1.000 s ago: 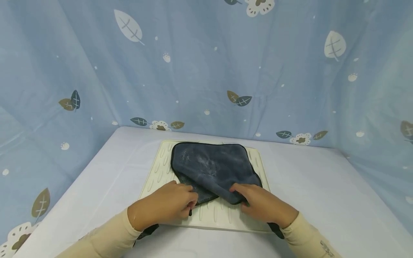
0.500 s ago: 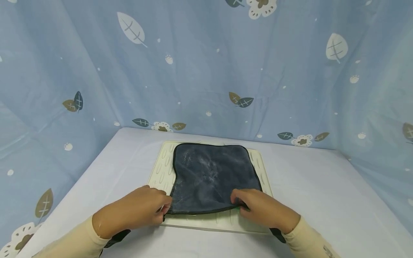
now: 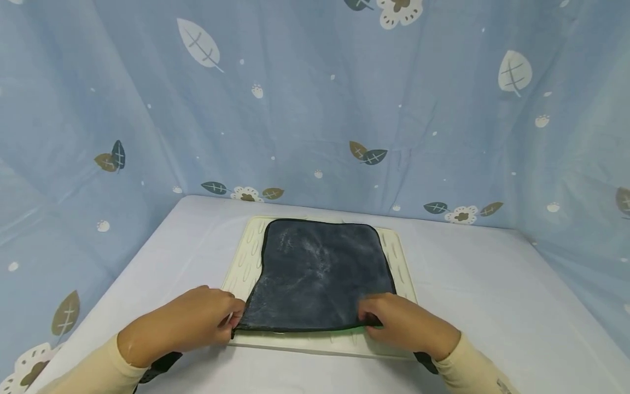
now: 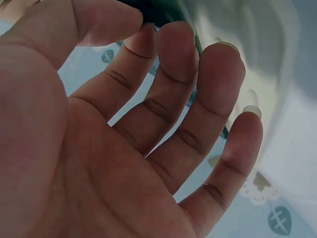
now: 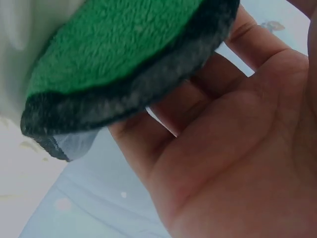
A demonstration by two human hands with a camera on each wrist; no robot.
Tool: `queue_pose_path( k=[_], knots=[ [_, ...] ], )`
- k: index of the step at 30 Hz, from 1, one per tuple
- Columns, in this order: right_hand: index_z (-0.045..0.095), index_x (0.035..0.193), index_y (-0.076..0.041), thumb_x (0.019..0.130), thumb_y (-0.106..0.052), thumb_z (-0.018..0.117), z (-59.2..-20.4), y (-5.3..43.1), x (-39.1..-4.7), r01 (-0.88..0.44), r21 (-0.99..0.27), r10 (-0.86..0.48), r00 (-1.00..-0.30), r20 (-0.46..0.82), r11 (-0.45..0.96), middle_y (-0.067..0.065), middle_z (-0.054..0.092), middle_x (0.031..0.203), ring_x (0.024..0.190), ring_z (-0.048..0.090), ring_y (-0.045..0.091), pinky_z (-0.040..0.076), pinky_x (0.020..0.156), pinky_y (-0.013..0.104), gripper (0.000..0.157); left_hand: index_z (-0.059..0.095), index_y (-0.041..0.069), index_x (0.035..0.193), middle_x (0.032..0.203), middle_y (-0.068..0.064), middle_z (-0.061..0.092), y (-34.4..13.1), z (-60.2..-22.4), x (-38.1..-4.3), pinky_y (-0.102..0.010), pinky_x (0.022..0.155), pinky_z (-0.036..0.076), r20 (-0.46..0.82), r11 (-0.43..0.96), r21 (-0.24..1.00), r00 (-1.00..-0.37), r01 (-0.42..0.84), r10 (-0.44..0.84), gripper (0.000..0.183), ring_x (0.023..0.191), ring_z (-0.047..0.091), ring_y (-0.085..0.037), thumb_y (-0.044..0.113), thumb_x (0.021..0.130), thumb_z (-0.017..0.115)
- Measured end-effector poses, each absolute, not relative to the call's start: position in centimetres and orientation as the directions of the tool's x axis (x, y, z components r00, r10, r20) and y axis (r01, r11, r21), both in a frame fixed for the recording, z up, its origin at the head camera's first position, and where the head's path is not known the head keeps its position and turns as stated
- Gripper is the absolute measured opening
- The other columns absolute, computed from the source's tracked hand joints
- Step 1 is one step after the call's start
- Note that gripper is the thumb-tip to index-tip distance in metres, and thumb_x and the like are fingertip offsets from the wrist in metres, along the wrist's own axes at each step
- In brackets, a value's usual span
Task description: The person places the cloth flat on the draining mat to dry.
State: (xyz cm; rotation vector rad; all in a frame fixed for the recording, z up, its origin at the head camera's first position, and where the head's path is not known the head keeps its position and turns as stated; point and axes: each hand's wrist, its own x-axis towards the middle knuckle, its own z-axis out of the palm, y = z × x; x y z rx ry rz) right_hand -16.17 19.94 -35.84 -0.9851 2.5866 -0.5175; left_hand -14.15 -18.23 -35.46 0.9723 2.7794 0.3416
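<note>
A dark grey cloth point(image 3: 320, 273) with black edging lies spread over a cream ridged mat point(image 3: 315, 342). Its underside, seen in the right wrist view, is fuzzy green point(image 5: 124, 44). At the near left corner of the cloth, my left hand point(image 3: 192, 320) pinches the edging between thumb and index finger. In the left wrist view the other fingers point(image 4: 220, 79) are only slightly bent. My right hand point(image 3: 406, 320) grips the near right part of the cloth, and its near edge is lifted a little off the mat. The cloth's near right corner is hidden by that hand.
The mat rests on a white-covered table point(image 3: 467, 284). A blue curtain point(image 3: 295, 109) with leaves and flowers hangs behind the table and along both sides.
The cloth's near left corner was folded under; my left hand has drawn it out left and toward me, so the cloth lies flat. The right hand kept its grip and shifted slightly.
</note>
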Motion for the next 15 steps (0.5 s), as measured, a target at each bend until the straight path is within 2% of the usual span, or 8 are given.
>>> queue_pose_path(
  k=[9,15],
  knots=[
    [0.065,0.090,-0.025,0.091,-0.008,0.070,-35.84,19.39,-15.64,-0.577,-0.479,-0.722,-0.662,-0.201,0.662,-0.018,0.060,0.083,0.070,0.051,-0.004,0.046,0.063,0.020,0.017,0.050,0.029,0.068,0.058,0.018,0.039,-18.95,-35.67,-14.58,-0.029,0.064,0.034,-0.097,0.788,0.253,-0.795,0.562,0.598,0.032,0.053,0.033,0.001,0.009,0.076,0.073],
    [0.065,0.088,-0.022,0.090,-0.005,0.069,-35.84,19.13,-15.27,-0.571,-0.506,-0.736,-0.641,-0.218,0.647,-0.015,0.051,0.069,0.060,0.043,-0.003,0.042,0.058,0.020,0.018,0.051,0.028,0.066,0.057,0.017,0.040,-18.88,-36.11,-14.56,-0.022,0.054,0.031,-0.117,0.784,0.301,-0.795,0.543,0.596,0.032,0.053,0.033,0.000,0.008,0.076,0.073]
  ],
)
